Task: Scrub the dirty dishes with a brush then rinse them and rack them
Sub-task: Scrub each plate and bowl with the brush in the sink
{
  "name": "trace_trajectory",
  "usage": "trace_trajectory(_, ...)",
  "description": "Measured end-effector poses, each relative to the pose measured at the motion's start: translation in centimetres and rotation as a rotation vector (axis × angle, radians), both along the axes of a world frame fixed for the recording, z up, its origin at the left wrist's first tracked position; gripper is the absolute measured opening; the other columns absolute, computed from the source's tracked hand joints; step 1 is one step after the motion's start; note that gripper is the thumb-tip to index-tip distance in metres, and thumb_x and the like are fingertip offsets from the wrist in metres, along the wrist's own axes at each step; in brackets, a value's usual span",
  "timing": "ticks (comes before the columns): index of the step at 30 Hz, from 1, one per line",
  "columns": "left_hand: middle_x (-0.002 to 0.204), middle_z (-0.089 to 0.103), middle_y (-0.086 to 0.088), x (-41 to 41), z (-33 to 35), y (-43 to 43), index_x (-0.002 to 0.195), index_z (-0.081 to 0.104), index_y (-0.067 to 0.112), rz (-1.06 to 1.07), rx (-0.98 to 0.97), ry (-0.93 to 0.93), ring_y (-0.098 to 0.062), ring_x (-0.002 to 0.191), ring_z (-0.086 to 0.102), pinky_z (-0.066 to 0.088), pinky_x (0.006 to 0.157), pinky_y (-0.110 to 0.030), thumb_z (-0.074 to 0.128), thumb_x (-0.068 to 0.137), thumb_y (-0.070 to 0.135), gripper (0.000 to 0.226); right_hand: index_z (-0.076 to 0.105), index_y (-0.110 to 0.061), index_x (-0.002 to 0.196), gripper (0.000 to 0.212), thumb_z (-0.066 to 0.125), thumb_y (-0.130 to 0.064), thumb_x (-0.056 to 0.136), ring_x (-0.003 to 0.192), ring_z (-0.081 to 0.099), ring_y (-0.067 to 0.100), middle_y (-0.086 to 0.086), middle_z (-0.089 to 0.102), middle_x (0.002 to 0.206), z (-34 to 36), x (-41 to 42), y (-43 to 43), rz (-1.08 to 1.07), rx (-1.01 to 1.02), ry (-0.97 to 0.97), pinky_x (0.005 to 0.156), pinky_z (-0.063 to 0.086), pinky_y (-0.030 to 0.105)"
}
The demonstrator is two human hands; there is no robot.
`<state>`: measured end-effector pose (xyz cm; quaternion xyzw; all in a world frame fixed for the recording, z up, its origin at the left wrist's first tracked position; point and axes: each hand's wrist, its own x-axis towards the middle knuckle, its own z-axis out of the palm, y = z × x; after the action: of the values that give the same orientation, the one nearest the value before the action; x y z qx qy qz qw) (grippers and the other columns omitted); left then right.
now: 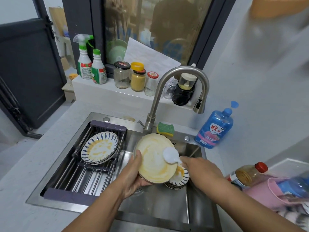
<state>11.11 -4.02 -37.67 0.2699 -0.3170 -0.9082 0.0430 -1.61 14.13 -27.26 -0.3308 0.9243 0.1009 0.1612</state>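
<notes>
Pale speckled stone-look worktop (41, 156) with a boxy stainless steel sink (158, 206) dropped into it. The left half of the sink is covered by a drying rack (87, 178), dark plastic frame with shiny steel rods. A brushed-metal tap (154, 104) arches over the back edge. The main thing is a round cream plate (155, 161), glossy and smeared with yellowy-orange gunk, held over the middle of the sink and tilted so its face looks up toward the camera. The left hand (133, 174) has it by the near-left rim, thumb on top and fingers tucked underneath. In the rack there's a small pile of white plates (100, 148) with blue dashes round the rim, leaning toward the back, with the same orange smears on the top one. A squat blue soap bottle (214, 129) stands on the back right corner of the sink. Under the held plate, on the sink floor, is a short stack of more blue-patterned dishes (179, 179). A green and yellow sponge (165, 128) lies by the tap base. The brush (170, 155) is white plastic with a round head pressed on the plate's right side, its long axis running diagonally, head up-left and handle down-right into the right hand (199, 168), which is wrapped round the handle end.
</notes>
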Motion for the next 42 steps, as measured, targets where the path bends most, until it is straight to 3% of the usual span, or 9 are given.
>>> trace_trajectory(7,0.131,0.067,-0.019,-0.4,-0.5,0.1,0.147,0.044,0.019,-0.09,0.03,-0.04,-0.044,0.114,0.068,0.054,0.087,-0.069,0.045,0.088,0.071,0.079,0.044,-0.058,0.138,0.034,0.039,-0.051,0.105,0.122,0.055,0.027,-0.002,0.061,0.133,1.1,4.0,-1.4,0.102,-0.123,-0.283,0.081,0.039,0.032)
trace_trajectory(13,0.135,0.067,-0.014,0.3,-0.3,0.4,0.147,0.046,0.024,-0.14,0.026,0.013,-0.04,0.119,0.066,0.052,0.092,-0.07,0.038,0.096,0.067,0.067,0.022,-0.051,0.153,0.055,0.035,-0.025,0.107,0.116,0.06,0.037,0.009,0.059,0.129,2.2,2.4,-3.0,0.148,-0.053,0.008,0.089,0.049,0.04)
trace_trajectory(17,0.129,0.07,-0.011,0.4,0.4,-0.2,0.144,0.045,0.027,-0.035,0.019,0.019,-0.04,0.113,0.069,0.049,0.089,-0.076,0.044,0.099,0.058,0.055,0.037,-0.035,0.144,0.051,0.044,-0.013,0.1,0.112,0.064,0.034,0.009,0.063,0.126,2.3,1.1,-1.8,0.088,0.051,0.136,0.084,0.051,0.04)
trace_trajectory(20,0.131,0.068,-0.005,-0.1,0.9,-0.5,0.14,0.047,0.033,0.034,-0.097,0.004,-0.035,0.109,0.072,0.049,0.085,-0.078,0.047,0.101,0.053,0.044,0.054,-0.029,0.123,0.031,0.045,-0.012,0.099,0.108,0.064,0.034,0.006,0.065,0.116,0.7,2.3,-0.8,0.067,0.078,-0.014,0.081,0.049,0.038)
trace_trajectory(23,0.124,0.07,-0.004,-0.4,0.8,-0.2,0.134,0.048,0.034,0.057,-0.193,-0.023,-0.034,0.106,0.073,0.053,0.082,-0.075,0.043,0.103,0.053,0.036,0.065,-0.019,0.122,0.027,0.044,-0.024,0.106,0.097,0.062,0.026,0.005,0.065,0.106,-1.4,3.9,-2.1,0.104,-0.075,-0.326,0.078,0.048,0.031)
trace_trajectory(26,0.127,0.07,-0.016,-0.4,0.1,-0.4,0.141,0.048,0.023,0.035,-0.044,-0.031,-0.043,0.111,0.069,0.05,0.09,-0.073,0.038,0.101,0.06,0.055,0.069,-0.033,0.12,0.026,0.047,-0.036,0.106,0.056,0.049,0.012,-0.003,0.056,0.074,-1.4,3.9,-2.7,-0.14,-0.357,-0.573,0.048,0.039,0.02)
trace_trajectory(33,0.131,0.068,-0.019,-0.4,1.2,-2.1,0.141,0.053,0.015,0.07,0.17,0.008,-0.045,0.118,0.065,0.04,0.106,-0.072,0.034,0.101,0.063,0.066,0.069,-0.028,0.092,0.036,0.056,-0.062,0.095,0.069,0.068,0.016,-0.001,0.072,0.077,1.7,0.9,-1.2,-0.45,-0.79,-0.311,0.064,0.054,0.032)
trace_trajectory(39,0.136,0.064,-0.021,-0.5,2.4,-1.7,0.142,0.053,0.011,-0.089,0.178,0.01,-0.042,0.125,0.061,0.037,0.113,-0.065,0.04,0.094,0.067,0.075,0.063,-0.009,0.102,0.02,0.072,-0.024,0.092,0.043,0.038,0.011,0.0,0.049,0.059,2.0,0.1,-2.2,-0.663,-1.017,-0.787,0.038,0.031,0.022)
trace_trajectory(42,0.136,0.067,-0.007,-0.2,3.2,-1.3,0.144,0.051,0.022,-0.114,-0.119,-0.029,-0.03,0.122,0.066,0.048,0.106,-0.058,0.049,0.093,0.068,0.069,0.055,-0.008,0.1,0.008,0.06,-0.009,0.094,0.042,0.032,0.009,0.001,0.043,0.059,1.4,-0.3,-2.5,-0.856,-1.093,-0.906,0.035,0.024,0.018)
